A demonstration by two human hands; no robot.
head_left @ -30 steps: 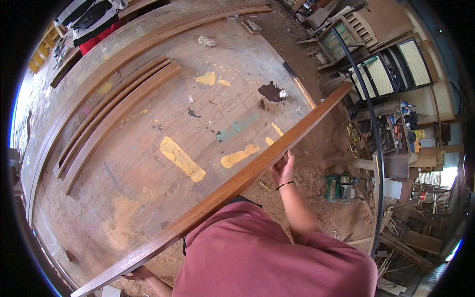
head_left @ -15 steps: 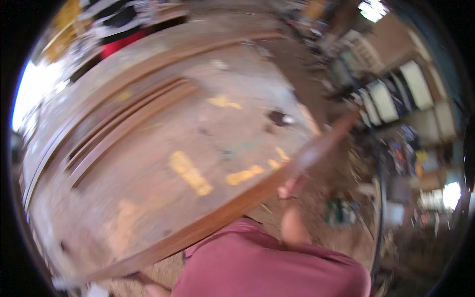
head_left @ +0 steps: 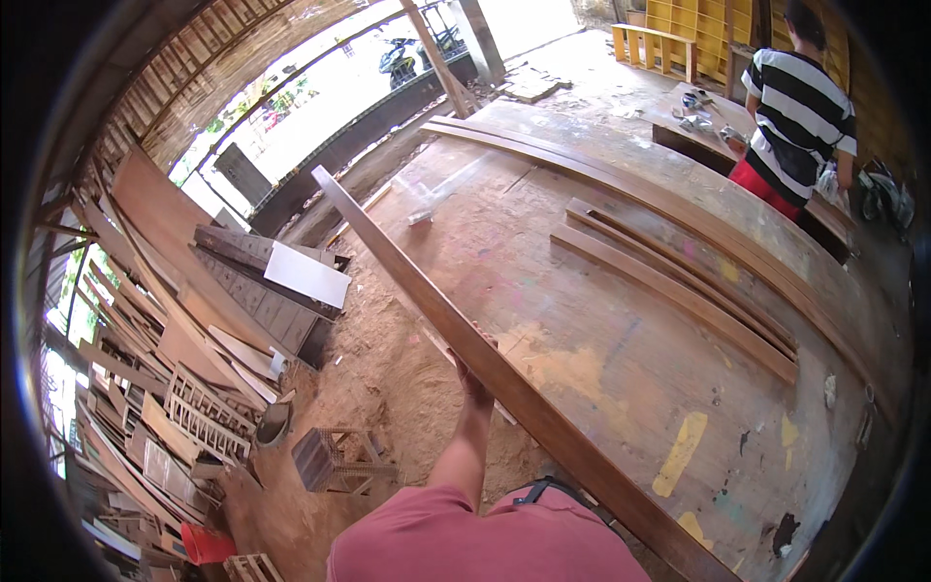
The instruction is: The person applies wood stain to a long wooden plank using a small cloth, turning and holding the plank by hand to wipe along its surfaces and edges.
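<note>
A long plank (head_left: 436, 315) ran from the upper left to the lower right of the view, passing above the near edge of a large table (head_left: 621, 378) and over the sawdust-strewn floor (head_left: 378, 359). The left hand (head_left: 473, 371) was clamped on the plank from below, about midway along its length, with the forearm rising from the person's red shirt (head_left: 485, 538). The right hand was out of view (presumably under the plank's lower end, though this could not be confirmed), so its grip could not be told.

On the table lay several curved wood strips (head_left: 679, 281), set side by side well apart from the held plank, and patches of yellow paint (head_left: 679, 451). At the left stood a stack of boards (head_left: 175, 330) and a small crate (head_left: 335, 456) on the floor. Beyond the far end of the table, a second person in a striped shirt (head_left: 795, 107) stood facing away from the camera.
</note>
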